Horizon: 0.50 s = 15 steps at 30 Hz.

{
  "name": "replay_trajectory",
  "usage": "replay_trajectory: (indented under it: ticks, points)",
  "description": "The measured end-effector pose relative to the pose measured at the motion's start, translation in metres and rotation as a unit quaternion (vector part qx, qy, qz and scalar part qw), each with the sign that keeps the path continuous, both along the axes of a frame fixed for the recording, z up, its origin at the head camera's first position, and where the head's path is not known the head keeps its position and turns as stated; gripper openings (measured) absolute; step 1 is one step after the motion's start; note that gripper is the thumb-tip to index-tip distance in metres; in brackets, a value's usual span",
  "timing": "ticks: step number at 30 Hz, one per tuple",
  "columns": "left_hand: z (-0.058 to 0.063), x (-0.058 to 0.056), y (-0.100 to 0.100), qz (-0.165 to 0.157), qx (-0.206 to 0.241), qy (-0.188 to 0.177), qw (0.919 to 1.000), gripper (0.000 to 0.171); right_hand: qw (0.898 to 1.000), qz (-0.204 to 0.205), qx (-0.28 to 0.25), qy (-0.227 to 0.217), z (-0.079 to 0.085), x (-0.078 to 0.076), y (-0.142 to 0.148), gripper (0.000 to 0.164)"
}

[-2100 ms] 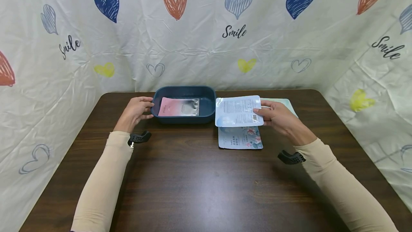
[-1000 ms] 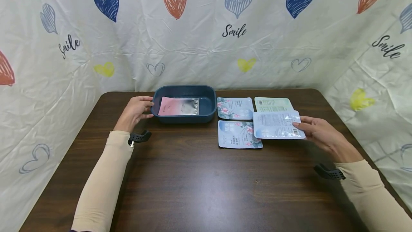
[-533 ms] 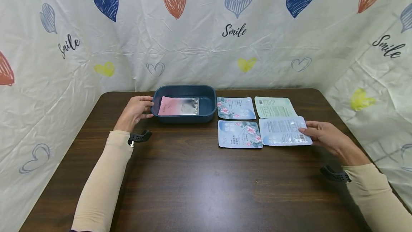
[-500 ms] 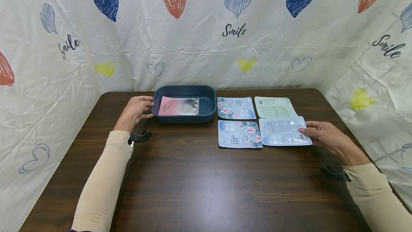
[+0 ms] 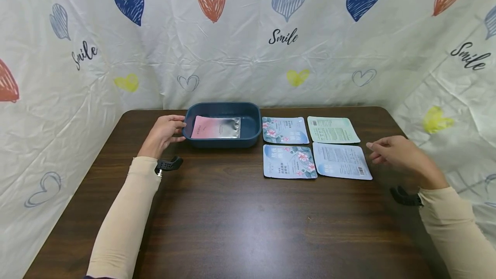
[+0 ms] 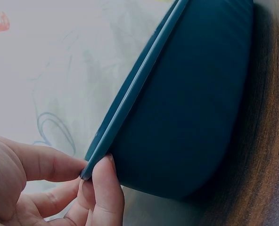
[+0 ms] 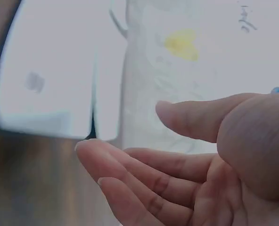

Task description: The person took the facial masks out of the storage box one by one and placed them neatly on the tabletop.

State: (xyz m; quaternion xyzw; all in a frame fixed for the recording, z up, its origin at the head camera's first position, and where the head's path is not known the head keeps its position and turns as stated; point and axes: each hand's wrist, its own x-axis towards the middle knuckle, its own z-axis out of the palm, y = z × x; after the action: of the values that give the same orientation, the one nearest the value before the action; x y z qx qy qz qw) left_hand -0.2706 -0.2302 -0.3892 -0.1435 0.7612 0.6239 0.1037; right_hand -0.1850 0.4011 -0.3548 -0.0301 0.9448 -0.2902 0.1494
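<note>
My left hand (image 5: 162, 133) pinches the left rim of a dark blue plastic tub (image 5: 221, 143); the left wrist view shows thumb and fingers on either side of that rim (image 6: 125, 101). Inside the tub lies a pink and silver sachet (image 5: 213, 127). My right hand (image 5: 401, 154) hovers just right of a pale blue sachet (image 5: 342, 161) that lies back side up on the table. Nothing is held in it; in the right wrist view thumb and fingers are apart. Behind that sachet lies a light green one (image 5: 333, 130). Left of these lie two blue flower-printed sachets, one farther (image 5: 284, 130) and one nearer (image 5: 289, 161).
The dark wooden table (image 5: 248, 223) ends at the back against a white cloth (image 5: 232, 46) printed with hearts and "Smile". The flat sachets form two rows to the right of the tub.
My right hand carried the pale blue sachet rightward from beside the tub, laid it in front of the green one and let go. The left hand stayed on the rim.
</note>
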Motion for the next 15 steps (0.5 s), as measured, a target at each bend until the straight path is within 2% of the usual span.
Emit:
replay_trajectory:
  ticks: [4, 10, 15]
  points:
    - [-0.001, 0.000, 0.000, -0.001, 0.005, -0.002, 1.0000, 0.044, 1.000, 0.004, -0.024, 0.019, 0.008, -0.006, -0.015, 0.054]
    - [-0.003, -0.001, -0.001, 0.001, 0.002, -0.003, 1.0000, 0.044, 0.997, 0.014, -0.070, 0.011, 0.009, -0.020, -0.050, 0.054]
    - [-0.002, -0.002, -0.001, 0.002, 0.001, 0.000, 1.0000, 0.043, 0.989, 0.019, -0.144, 0.007, 0.013, -0.032, -0.084, 0.053]
